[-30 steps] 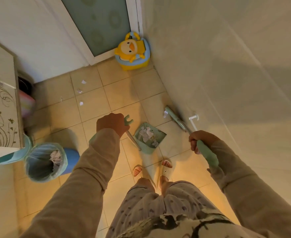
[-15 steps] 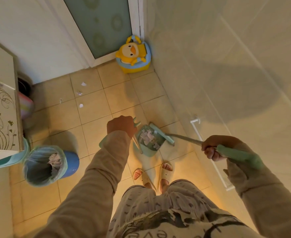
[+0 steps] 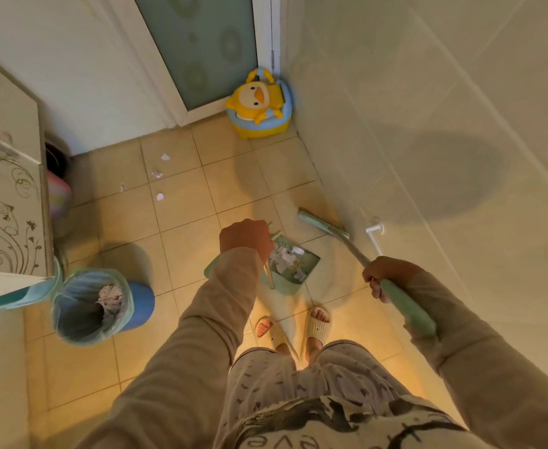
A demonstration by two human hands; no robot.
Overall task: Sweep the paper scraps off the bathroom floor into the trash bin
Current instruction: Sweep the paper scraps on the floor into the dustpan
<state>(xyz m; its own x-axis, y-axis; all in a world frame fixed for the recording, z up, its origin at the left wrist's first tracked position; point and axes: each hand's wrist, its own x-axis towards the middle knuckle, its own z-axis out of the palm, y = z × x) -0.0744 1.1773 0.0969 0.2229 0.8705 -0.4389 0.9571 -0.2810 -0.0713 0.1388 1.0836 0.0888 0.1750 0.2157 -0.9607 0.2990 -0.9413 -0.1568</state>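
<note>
Tan tiled bathroom floor [image 3: 182, 241], bounded far by a white door frame with frosted glass door [image 3: 201, 47] and right by a pale tiled wall [image 3: 428, 124]. Yellow duck-shaped potty [image 3: 258, 103] in the far right corner. Cabinet [image 3: 7, 205] with floral scroll pattern at left. Blue trash bin [image 3: 97, 306] with pale liner on the floor at near left, crumpled paper inside. Loose paper scraps [image 3: 160, 174] on the tiles at far centre, well apart from the bin. Partial letters "eve" legible upside down on the shirt at bottom edge. Left hand [image 3: 245, 236] closed around the upright handle of the green dustpan [image 3: 290, 265], pan loaded with scraps, just ahead of the slippered feet. Right hand [image 3: 386, 275] closed around the green broom [image 3: 323, 223] handle, broom head on the floor beside the right wall.
</note>
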